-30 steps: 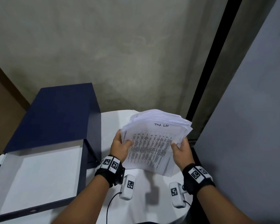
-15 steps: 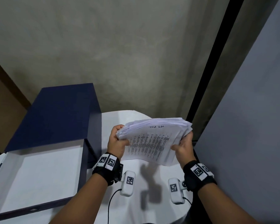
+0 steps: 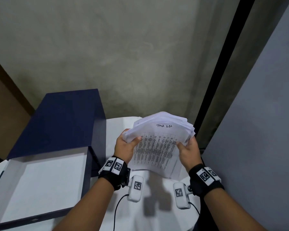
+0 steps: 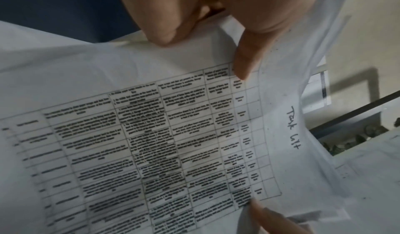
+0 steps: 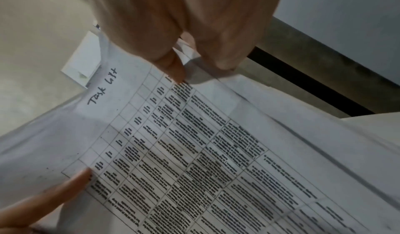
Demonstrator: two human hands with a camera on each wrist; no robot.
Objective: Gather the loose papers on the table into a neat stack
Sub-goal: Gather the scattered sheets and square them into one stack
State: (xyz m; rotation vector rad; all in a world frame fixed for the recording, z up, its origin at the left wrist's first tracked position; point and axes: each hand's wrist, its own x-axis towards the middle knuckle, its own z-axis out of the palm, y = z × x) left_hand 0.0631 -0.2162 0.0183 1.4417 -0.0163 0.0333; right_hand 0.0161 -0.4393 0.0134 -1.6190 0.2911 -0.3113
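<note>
A stained grey wall (image 3: 123,55) meets a black vertical strip (image 3: 223,64) and pale panel (image 3: 265,114).

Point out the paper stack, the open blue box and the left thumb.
paper stack (image 3: 155,147): head view, on the printed table of the top sheet.
open blue box (image 3: 60,120): head view, on the raised dark lid.
left thumb (image 4: 244,61): left wrist view, on the thumb pressing the top sheet.
</note>
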